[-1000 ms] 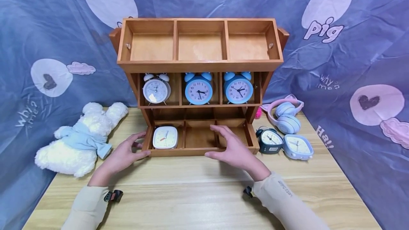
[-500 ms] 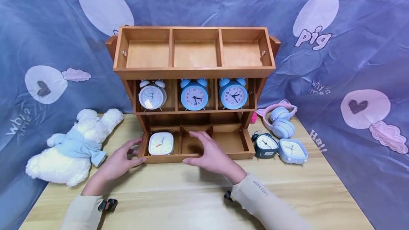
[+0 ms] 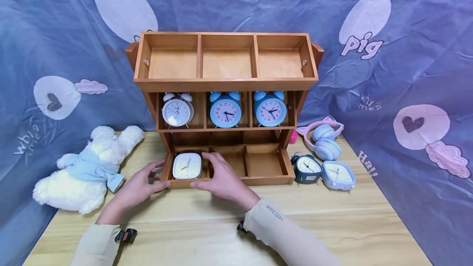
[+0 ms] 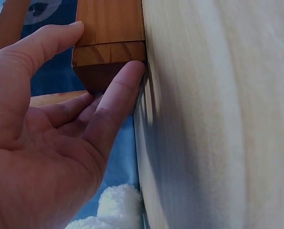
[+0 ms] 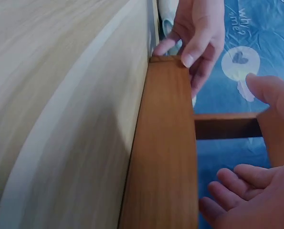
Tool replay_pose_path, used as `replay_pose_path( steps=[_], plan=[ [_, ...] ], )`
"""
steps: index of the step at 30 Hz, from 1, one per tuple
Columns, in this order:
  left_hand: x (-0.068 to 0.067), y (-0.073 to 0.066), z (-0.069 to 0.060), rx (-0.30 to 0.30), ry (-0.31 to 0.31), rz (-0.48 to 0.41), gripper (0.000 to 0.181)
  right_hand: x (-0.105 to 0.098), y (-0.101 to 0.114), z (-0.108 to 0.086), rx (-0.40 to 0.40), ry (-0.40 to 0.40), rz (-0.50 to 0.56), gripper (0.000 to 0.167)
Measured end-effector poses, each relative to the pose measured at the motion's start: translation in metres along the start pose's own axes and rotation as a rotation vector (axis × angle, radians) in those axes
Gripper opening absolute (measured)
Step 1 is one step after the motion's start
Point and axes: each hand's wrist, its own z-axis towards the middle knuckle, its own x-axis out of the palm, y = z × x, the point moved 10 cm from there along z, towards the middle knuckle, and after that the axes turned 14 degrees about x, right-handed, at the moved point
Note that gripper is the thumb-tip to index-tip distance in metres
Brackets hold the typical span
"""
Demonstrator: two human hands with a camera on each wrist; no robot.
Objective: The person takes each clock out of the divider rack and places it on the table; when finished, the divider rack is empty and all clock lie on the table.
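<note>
A three-tier wooden shelf (image 3: pixel 226 85) stands on the table against the backdrop. My left hand (image 3: pixel 137 187) holds its lower left corner, thumb at the front and fingers round the side; the left wrist view shows this hand (image 4: pixel 51 138) close up. In the bottom left compartment sits a white square clock (image 3: pixel 187 166). Just right of that clock, my right hand (image 3: pixel 224 182) reaches over the front rail, thumb spread from the fingers and nothing gripped. Seen from the right wrist, this hand's fingers (image 5: pixel 261 176) are apart from the rail (image 5: pixel 168 143).
The middle tier holds a white twin-bell alarm clock (image 3: pixel 177 112) and two blue ones. To the right lie a dark green alarm clock (image 3: pixel 308 169), a light blue square clock (image 3: pixel 338 175) and pink-and-blue headphones (image 3: pixel 327 148). A white plush toy (image 3: pixel 86 171) lies at the left.
My right hand has moved left along the bottom tier, from its right half to beside the white square clock. The left hand stays at the corner. The head view has shifted slightly.
</note>
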Motion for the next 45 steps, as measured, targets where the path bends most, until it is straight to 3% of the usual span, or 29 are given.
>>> replay_pose_path(
  steps=[10,22,36,45],
  plan=[
    [-0.001,-0.003,0.003,0.003,-0.001,-0.010,0.084,0.017,0.021,0.016,-0.003,-0.068,0.025,0.101],
    [-0.001,0.002,-0.001,-0.002,-0.005,-0.024,0.084,0.029,0.029,0.018,0.074,-0.121,0.009,0.099],
    [-0.002,-0.002,0.003,0.015,-0.002,-0.019,0.083,0.029,0.042,0.028,0.084,-0.236,-0.118,0.095],
    [0.000,-0.002,0.001,-0.003,0.005,-0.023,0.085,0.034,0.041,0.035,0.121,-0.253,-0.152,0.095]
  ],
)
